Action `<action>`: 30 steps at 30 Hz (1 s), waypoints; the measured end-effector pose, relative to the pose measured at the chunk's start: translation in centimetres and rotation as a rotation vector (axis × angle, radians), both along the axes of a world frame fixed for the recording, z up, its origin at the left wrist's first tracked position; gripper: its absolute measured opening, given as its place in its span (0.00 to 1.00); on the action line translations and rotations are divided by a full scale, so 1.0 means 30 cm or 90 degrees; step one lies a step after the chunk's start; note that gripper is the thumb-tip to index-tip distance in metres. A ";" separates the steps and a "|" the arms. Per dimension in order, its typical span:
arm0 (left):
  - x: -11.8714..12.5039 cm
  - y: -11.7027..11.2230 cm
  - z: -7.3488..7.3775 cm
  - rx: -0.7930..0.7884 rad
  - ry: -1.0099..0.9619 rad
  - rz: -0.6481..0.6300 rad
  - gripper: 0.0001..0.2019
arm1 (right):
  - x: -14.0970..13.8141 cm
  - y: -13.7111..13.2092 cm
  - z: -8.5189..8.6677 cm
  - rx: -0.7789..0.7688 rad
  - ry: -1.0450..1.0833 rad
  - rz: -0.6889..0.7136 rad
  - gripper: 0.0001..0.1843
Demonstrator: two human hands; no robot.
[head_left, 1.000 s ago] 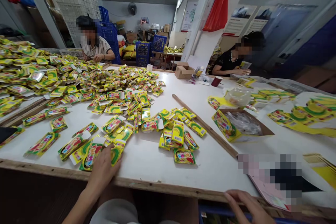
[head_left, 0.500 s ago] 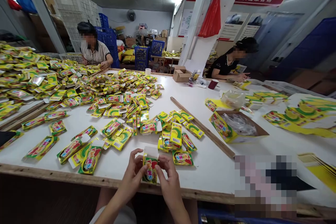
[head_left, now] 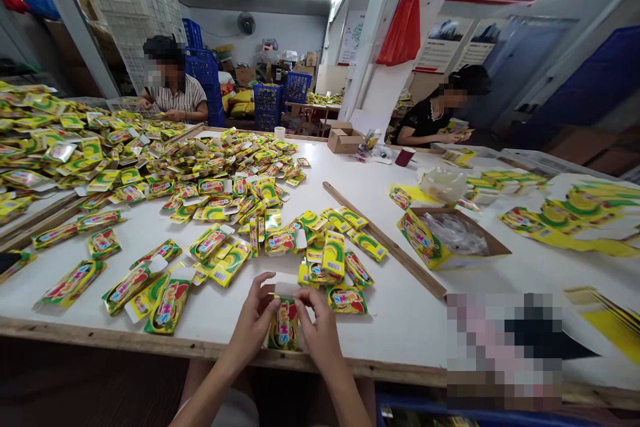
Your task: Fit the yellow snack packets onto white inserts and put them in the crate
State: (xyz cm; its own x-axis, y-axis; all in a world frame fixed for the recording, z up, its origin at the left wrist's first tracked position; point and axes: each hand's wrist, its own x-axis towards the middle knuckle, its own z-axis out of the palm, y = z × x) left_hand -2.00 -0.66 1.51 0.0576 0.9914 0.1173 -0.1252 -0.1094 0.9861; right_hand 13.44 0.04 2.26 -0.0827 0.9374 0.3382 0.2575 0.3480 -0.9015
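Left hand (head_left: 255,320) and right hand (head_left: 317,327) fingers pinch one small yellow carton (head_left: 283,323), partly hidden; countless flat cartons (head_left: 215,240) cover the worktop (head_left: 400,307).

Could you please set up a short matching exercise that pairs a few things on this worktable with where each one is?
Things:
1. small yellow carton
2. wooden strip
3. open box of clear bags
4. red cup

Places:
A. far side of the table, near a seated person
B. between both hands at the near edge
C. right of the wooden strip
D. lying slantwise across the middle of the tabletop

Pairs: 1-B, 2-D, 3-C, 4-A
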 end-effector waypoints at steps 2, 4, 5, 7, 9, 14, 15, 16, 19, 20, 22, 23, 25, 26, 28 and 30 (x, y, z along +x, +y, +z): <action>-0.004 -0.001 0.001 -0.010 0.020 -0.011 0.17 | -0.001 -0.001 -0.015 -0.014 0.025 -0.003 0.11; -0.009 -0.005 0.008 0.003 0.085 -0.014 0.12 | 0.004 -0.003 -0.015 -0.006 0.009 0.016 0.11; -0.011 -0.007 0.014 0.017 0.118 -0.010 0.11 | 0.008 -0.004 -0.011 0.005 -0.007 0.028 0.10; -0.011 -0.013 0.023 0.046 0.160 0.003 0.10 | 0.014 -0.007 0.002 0.022 -0.026 0.049 0.07; -0.005 -0.018 0.027 0.058 0.175 0.017 0.09 | 0.016 -0.010 0.011 0.022 -0.023 0.050 0.05; 0.013 -0.021 0.019 0.014 0.132 0.055 0.09 | 0.000 -0.011 0.009 0.001 -0.028 -0.005 0.05; 0.016 -0.019 0.020 0.007 0.121 0.066 0.09 | -0.004 -0.009 0.009 -0.005 -0.032 -0.018 0.05; 0.019 -0.016 0.022 0.003 0.113 0.078 0.08 | -0.008 -0.006 0.010 -0.012 -0.034 -0.028 0.06; 0.025 -0.006 0.033 -0.003 0.107 0.104 0.08 | -0.017 0.003 0.018 -0.029 -0.038 -0.039 0.06; 0.026 -0.004 0.035 -0.006 0.107 0.103 0.08 | -0.017 0.004 0.020 -0.030 -0.037 -0.039 0.06; 0.023 -0.004 0.034 -0.010 0.108 0.090 0.08 | -0.012 0.002 0.018 -0.028 -0.033 -0.035 0.06; 0.020 -0.006 0.029 -0.009 0.112 0.081 0.08 | -0.008 -0.001 0.014 -0.024 -0.029 -0.030 0.06; 0.011 -0.013 0.017 0.014 0.132 0.066 0.08 | 0.000 -0.014 0.000 -0.018 -0.019 -0.011 0.06; 0.006 -0.018 0.010 0.033 0.147 0.061 0.08 | 0.002 -0.022 -0.008 -0.019 -0.011 0.000 0.06; 0.000 -0.029 0.001 0.071 0.174 0.058 0.08 | -0.002 -0.037 -0.023 -0.034 0.007 0.018 0.06; -0.002 -0.039 -0.001 0.098 0.193 0.051 0.08 | -0.016 -0.049 -0.034 -0.056 0.026 0.021 0.07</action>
